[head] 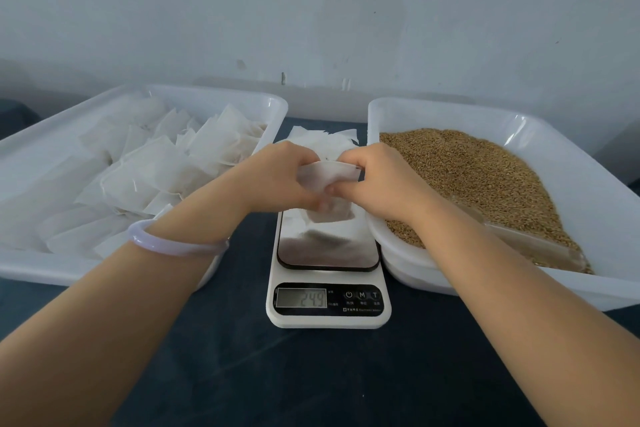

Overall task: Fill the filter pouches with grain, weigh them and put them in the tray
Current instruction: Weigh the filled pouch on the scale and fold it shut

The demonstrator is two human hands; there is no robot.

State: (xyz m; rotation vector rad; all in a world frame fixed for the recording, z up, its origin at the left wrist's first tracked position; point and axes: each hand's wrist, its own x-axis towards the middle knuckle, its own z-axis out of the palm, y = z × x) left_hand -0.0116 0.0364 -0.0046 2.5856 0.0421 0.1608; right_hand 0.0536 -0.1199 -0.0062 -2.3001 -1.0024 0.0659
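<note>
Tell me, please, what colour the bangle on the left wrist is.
Pale lilac, slightly translucent; the bangle shows best in the head view.

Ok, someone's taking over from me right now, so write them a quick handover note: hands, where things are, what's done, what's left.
Hands: left hand and right hand both pinch the top of one pouch over the scale; its bottom looks to reach the platform.
Display seems to read 249; any decimal point is unclear.
Trays: the left tray holds a pile of pouches; the right tray holds grain, with a clear scoop lying in it.
Behind the scale lie spare pouches.
To do: probably finish this pouch, put it in the left tray, then fill and weigh more.
</note>
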